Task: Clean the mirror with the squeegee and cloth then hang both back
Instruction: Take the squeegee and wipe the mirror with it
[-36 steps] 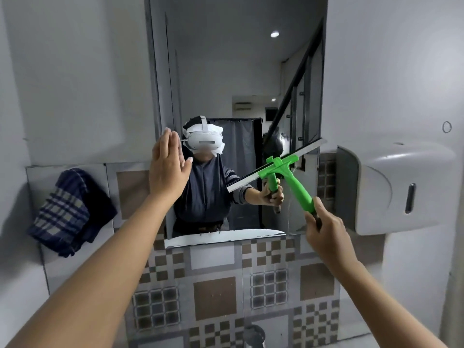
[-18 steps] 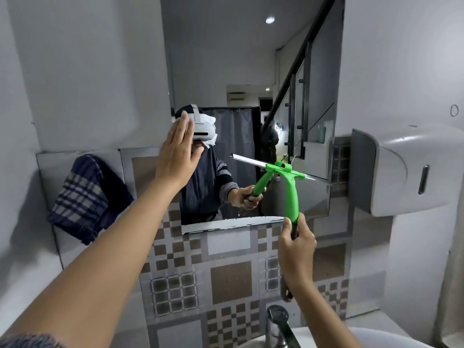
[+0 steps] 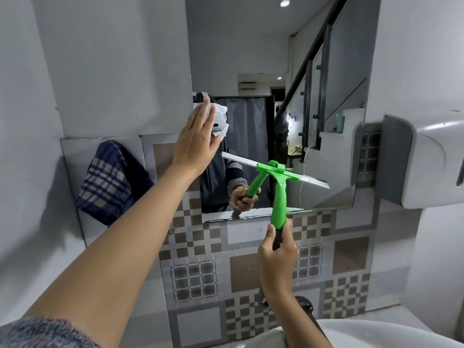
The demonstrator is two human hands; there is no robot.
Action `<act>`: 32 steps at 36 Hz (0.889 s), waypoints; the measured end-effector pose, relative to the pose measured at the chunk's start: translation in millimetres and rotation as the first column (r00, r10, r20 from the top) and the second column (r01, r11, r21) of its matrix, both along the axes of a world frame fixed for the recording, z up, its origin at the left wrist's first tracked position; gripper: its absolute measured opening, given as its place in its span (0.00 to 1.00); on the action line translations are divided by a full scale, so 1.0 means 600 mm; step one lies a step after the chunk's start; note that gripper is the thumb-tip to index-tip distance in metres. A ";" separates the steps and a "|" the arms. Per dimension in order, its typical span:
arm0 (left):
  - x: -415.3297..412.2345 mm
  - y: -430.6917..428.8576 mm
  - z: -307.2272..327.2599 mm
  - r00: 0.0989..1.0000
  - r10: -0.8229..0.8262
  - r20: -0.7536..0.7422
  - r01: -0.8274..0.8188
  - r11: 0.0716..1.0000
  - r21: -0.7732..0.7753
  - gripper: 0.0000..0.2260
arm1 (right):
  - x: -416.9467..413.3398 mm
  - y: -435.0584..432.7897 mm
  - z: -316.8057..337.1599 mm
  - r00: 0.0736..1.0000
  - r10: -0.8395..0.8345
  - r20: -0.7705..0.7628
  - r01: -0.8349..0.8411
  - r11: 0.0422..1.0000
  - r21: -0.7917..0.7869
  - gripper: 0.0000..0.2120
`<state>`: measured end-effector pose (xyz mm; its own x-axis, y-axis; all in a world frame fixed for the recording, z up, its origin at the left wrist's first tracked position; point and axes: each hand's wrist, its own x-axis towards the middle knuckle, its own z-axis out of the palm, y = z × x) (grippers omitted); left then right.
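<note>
The mirror [image 3: 251, 59] fills the wall ahead, above a band of patterned tiles. My right hand [image 3: 277, 257] grips the dark end of the green squeegee [image 3: 278, 194], whose metal blade lies against the lower glass, tilted down to the right. My left hand [image 3: 198, 141] rests flat and open on the mirror's left edge, fingers together and pointing up. A blue plaid cloth [image 3: 110, 182] hangs on the wall to the left of the mirror, apart from both hands.
A white wall dispenser [image 3: 431, 167] juts out at the right, close to the mirror's edge. The white sink rim [image 3: 376, 332] lies at the bottom right, with a faucet [image 3: 305, 305] behind my right wrist. Patterned tiles [image 3: 241, 272] cover the wall below the mirror.
The squeegee has come down the glass and its blade has tipped from up-right to down-right. My right hand dropped lower. The view shifted, with the sink now in sight.
</note>
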<state>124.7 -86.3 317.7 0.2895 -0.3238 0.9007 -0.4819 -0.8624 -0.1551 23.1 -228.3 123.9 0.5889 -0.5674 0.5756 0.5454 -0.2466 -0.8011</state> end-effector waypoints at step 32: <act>-0.016 -0.024 -0.047 0.996 -0.019 -0.090 0.006 0.991 -0.135 0.29 | -0.051 -0.087 -0.003 0.985 -0.161 -0.067 0.033 0.547 -0.836 0.22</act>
<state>115.3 -100.9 289.5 0.3686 -0.2053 0.9066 -0.4995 -0.8663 0.0068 -7.3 -280.7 122.2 0.6602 0.0672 0.7481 0.3914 -0.8808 -0.2663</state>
